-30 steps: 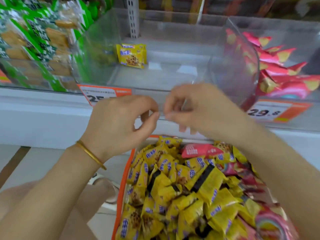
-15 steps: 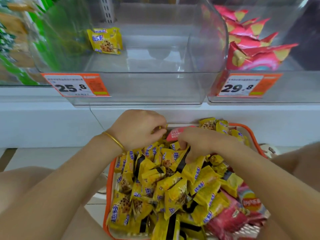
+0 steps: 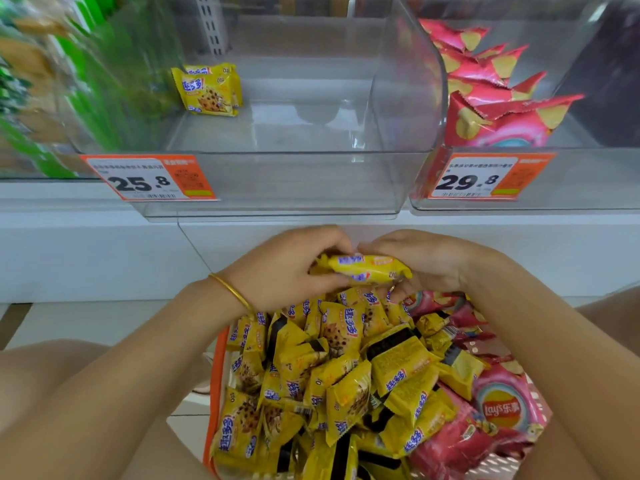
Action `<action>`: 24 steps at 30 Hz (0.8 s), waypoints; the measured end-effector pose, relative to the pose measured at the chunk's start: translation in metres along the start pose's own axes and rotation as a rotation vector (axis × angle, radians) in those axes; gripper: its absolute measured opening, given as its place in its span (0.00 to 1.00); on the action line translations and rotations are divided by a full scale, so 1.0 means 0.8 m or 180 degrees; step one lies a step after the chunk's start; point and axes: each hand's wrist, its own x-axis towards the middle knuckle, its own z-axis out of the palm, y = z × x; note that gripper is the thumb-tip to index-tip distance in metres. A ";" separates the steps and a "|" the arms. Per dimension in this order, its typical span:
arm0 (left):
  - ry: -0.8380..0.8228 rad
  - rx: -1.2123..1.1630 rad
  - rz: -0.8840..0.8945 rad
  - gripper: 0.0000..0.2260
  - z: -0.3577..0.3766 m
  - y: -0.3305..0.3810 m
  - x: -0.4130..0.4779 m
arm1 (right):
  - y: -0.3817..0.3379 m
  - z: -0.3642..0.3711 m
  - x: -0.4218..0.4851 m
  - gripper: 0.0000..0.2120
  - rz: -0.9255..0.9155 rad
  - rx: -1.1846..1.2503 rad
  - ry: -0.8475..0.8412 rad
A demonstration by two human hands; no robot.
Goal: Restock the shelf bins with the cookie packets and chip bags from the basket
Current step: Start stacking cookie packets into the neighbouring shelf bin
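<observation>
Head view. Cookie packet (image 3: pixel 367 270): glossy yellow film, pillow-shaped, crimped ends, held level over the heaped orange-rimmed basket (image 3: pixel 216 375). Left hand (image 3: pixel 287 268): fingers curled, pinching its left end. Right hand (image 3: pixel 429 261): cupped, gripping its right end. Clear rigid plastic bin (image 3: pixel 277 181): above.

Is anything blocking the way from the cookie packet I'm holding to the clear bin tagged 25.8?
Nothing visible does. The cookie packet needs lifting over the low front wall of the clear bin; inside, a lone packet sits back left.

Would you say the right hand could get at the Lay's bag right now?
Probably: the Lay's bag lies mostly uncovered atop the basket, though the right hand grips a cookie packet.
</observation>
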 end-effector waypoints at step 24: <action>0.2104 0.1898 -0.0878 0.24 -0.150 -0.058 -0.018 | -0.265 0.033 0.120 0.22 -0.1755 -0.1915 0.2011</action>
